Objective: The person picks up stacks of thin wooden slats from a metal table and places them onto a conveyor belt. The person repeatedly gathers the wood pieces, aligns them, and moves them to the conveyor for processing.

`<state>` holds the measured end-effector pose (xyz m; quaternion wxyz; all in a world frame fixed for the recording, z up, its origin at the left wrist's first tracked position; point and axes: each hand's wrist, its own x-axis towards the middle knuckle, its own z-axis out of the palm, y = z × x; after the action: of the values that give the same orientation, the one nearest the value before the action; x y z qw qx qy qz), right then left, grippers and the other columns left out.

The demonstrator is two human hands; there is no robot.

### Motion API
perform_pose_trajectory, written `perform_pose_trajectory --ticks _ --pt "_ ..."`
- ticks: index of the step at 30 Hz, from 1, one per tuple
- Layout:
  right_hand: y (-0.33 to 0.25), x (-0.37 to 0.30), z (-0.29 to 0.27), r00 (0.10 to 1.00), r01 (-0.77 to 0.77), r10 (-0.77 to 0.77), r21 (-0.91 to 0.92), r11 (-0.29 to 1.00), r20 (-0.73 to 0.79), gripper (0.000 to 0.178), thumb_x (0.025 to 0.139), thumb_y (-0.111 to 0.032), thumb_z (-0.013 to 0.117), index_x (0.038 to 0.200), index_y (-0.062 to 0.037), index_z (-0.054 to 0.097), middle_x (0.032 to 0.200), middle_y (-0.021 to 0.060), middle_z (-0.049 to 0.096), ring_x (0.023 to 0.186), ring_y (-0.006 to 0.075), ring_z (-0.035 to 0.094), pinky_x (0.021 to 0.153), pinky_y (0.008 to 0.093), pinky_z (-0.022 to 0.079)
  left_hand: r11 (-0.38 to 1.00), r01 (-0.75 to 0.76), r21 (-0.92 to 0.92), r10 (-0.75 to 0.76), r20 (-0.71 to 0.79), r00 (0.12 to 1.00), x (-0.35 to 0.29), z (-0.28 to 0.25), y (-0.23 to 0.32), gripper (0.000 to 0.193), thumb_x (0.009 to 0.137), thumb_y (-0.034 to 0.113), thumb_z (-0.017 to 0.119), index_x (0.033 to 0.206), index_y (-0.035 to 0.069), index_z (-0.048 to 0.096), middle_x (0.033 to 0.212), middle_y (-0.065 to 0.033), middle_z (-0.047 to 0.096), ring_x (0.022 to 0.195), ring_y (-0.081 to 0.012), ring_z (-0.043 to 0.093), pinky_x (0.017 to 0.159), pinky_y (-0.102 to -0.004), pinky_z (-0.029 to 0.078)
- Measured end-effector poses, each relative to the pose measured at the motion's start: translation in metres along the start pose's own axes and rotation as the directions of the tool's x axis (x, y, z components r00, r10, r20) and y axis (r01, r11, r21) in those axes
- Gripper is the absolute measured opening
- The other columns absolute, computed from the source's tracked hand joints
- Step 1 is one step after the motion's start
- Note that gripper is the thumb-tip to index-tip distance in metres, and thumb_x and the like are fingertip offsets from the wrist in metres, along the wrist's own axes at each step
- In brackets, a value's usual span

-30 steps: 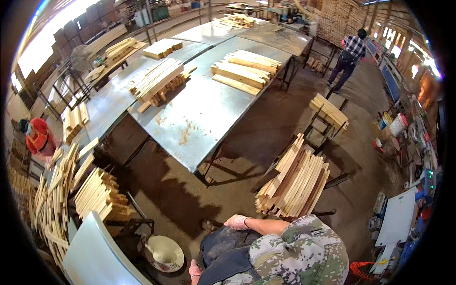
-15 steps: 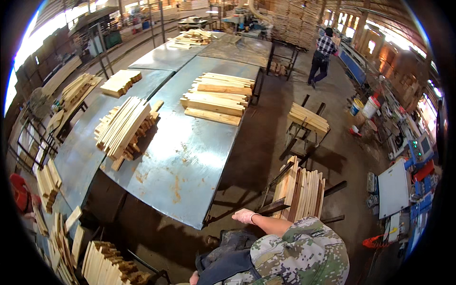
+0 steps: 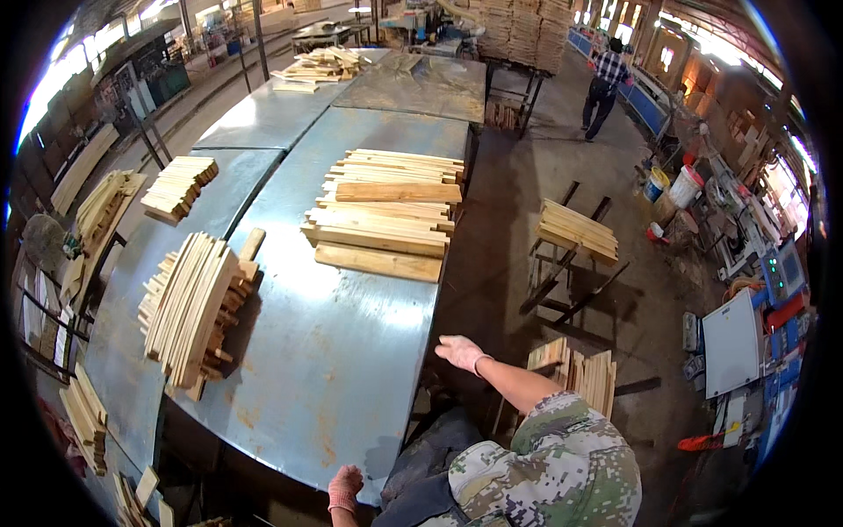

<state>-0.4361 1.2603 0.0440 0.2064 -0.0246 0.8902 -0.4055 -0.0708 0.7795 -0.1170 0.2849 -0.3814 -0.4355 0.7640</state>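
My left hand (image 3: pixel 344 489), in a pale pink glove, is over the near corner of a large metal-topped table (image 3: pixel 369 351). Its fingers look curled in, and nothing shows in them. Beside the table's right edge, my right hand (image 3: pixel 461 353) wears a similar glove and reaches out with fingers stretched, holding nothing. Ahead of it on the table lies a stack of wooden strips (image 3: pixel 382 215), with a thicker board (image 3: pixel 378 261) at its near side. A second, taller pile of strips (image 3: pixel 189 307) stands to the left, its ends uneven.
Right of the table, a metal stand carries boards (image 3: pixel 577 230); nearer boards (image 3: pixel 588 379) sit partly behind my right arm. A smaller stack (image 3: pixel 180 186) lies far left. Buckets (image 3: pixel 685 186) and a control panel (image 3: pixel 781 274) line the right side. A person (image 3: pixel 604 88) is in the far aisle.
I have moved forward along the table, and its stacks now appear closer. My left hand has risen into fuller view over the corner. My right hand has come up beside the edge.
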Motion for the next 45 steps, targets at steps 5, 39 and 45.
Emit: perform_pose_trajectory --ticks 5,39,45 --pt "-0.002 0.169 -0.094 0.975 0.058 -0.021 0.161 0.985 -0.22 0.055 0.099 -0.019 0.068 0.148 0.003 0.054 0.139 0.0199 0.068 0.13 0.0283 0.063 0.11 0.0365 0.048 0.175 -0.148 0.973 0.803 -0.054 0.593 0.096 0.031 -0.071 0.019 0.099 0.03 0.061 0.104 0.015 0.071 0.101 -0.0086 0.071 0.101 -0.0296 0.065 0.083 -0.0434 0.053" --pt "-0.047 0.277 -0.238 0.973 -0.15 -0.019 0.688 0.71 0.232 0.088 0.089 -0.049 0.081 0.152 0.0047 0.051 0.13 0.014 0.068 0.113 0.0198 0.066 0.099 0.0313 0.052 -0.422 0.165 0.891 0.735 0.231 0.637 0.34 0.273 -0.229 0.049 0.105 0.035 0.066 0.138 -0.001 0.067 0.13 -0.0091 0.072 0.119 -0.0189 0.065 0.106 -0.0339 0.049" --pt "-0.059 0.123 -0.215 0.962 -0.25 -0.04 0.927 0.281 0.272 0.072 0.089 -0.057 0.078 0.135 -0.0037 0.062 0.103 0.0098 0.072 0.086 0.022 0.073 0.08 0.0365 0.062 -0.619 0.061 0.783 0.397 0.246 0.884 0.37 0.306 -0.311 0.055 0.105 0.036 0.067 0.144 -0.002 0.062 0.135 -0.0097 0.07 0.123 -0.0192 0.064 0.109 -0.0322 0.047"
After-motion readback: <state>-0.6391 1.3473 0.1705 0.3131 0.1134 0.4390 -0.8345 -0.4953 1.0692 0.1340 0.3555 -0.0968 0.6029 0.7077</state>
